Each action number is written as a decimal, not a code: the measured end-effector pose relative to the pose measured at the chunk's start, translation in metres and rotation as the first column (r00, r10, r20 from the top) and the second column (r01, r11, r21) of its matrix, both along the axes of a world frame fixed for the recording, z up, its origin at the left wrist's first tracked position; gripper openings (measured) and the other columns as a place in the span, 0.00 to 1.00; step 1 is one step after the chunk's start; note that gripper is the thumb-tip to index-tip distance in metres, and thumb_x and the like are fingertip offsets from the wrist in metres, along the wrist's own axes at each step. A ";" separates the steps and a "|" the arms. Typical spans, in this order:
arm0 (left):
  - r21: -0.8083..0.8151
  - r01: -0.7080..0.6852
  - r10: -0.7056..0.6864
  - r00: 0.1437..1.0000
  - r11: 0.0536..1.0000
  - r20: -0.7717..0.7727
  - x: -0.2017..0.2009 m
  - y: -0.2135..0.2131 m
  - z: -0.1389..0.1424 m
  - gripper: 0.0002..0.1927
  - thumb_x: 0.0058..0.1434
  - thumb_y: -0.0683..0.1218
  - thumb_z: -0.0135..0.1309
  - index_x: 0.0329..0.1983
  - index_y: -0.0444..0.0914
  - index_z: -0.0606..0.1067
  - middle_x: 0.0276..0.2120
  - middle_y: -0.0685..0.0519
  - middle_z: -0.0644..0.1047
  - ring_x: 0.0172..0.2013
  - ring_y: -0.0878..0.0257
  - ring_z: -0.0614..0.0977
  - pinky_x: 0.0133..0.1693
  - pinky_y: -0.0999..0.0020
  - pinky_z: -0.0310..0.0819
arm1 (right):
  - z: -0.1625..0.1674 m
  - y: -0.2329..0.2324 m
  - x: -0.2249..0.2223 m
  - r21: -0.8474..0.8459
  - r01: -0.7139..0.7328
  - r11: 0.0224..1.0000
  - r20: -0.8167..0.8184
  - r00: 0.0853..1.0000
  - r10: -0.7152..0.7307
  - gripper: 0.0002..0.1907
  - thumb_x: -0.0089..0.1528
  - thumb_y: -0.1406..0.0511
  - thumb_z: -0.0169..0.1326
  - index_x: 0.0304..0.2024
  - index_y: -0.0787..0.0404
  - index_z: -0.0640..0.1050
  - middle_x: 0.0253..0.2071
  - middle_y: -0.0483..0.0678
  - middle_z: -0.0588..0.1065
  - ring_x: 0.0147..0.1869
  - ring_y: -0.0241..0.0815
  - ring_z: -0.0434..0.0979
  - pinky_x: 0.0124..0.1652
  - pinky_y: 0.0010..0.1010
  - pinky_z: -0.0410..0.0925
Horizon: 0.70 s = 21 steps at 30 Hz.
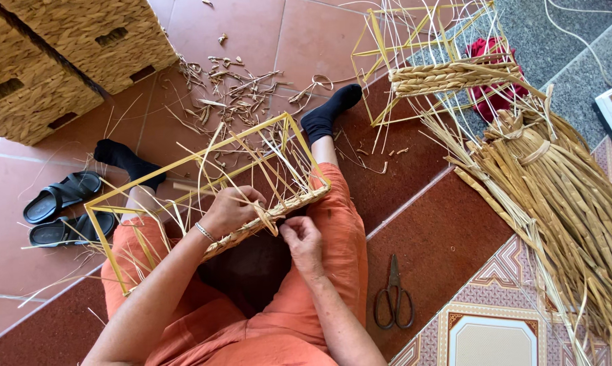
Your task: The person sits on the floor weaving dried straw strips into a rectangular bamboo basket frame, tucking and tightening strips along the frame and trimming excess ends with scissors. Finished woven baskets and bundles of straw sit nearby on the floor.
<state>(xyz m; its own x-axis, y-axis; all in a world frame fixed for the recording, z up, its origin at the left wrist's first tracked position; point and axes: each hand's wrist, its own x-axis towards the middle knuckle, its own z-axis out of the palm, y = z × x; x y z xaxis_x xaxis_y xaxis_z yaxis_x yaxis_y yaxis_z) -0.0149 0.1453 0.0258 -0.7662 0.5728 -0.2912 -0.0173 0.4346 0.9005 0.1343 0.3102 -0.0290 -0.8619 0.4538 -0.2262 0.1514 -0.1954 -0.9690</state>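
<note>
Item: woven band (279,215) on the yellow frame (204,173), across your lap. Your left hand (230,210) clenches it; your right hand (300,238), just beside, pinches a strand. Long axis runs between both grips.

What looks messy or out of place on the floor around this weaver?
Dry straw scraps lie scattered over the tiles beyond the yellow frame that both hands, left hand and right hand, are weaving on. The scissors lie on the step. Nothing looks broken.
</note>
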 end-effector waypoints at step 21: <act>-0.061 0.064 -0.037 0.928 0.996 0.370 -0.013 0.017 -0.013 0.08 0.51 0.39 0.68 0.35 0.38 0.83 0.24 0.60 0.81 0.24 0.74 0.76 0.24 0.77 0.70 | 0.031 -0.022 -0.011 0.415 0.038 0.909 -0.130 0.991 0.018 0.07 0.59 0.74 0.63 0.38 0.62 0.80 0.29 0.40 0.77 0.28 0.26 0.71 0.30 0.21 0.68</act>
